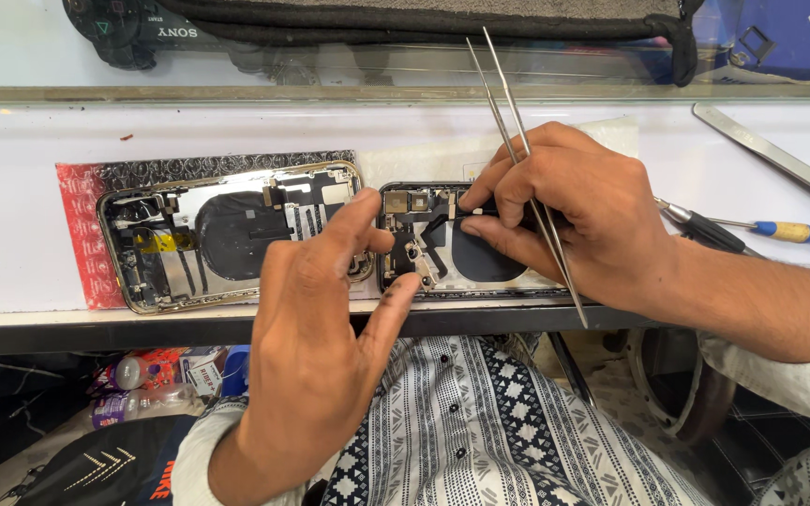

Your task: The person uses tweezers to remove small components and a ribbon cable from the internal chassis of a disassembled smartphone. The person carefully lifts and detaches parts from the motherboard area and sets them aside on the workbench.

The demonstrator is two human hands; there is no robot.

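Observation:
Two opened phone housings lie side by side on a white bench. The left housing has a gold rim and rests on a red and black sheet. The right housing is dark, with a round black coil and small parts inside. My left hand steadies the right housing, with the thumb and fingers at its left edge. My right hand rests over that housing and holds steel tweezers, whose long arms stick up and back. Its fingertips press on a black strip inside the housing.
A blue-handled screwdriver and a flat metal tool lie at the right. A black game controller and a dark cloth sit behind a glass edge. Bottles and a black bag lie below the bench at the left.

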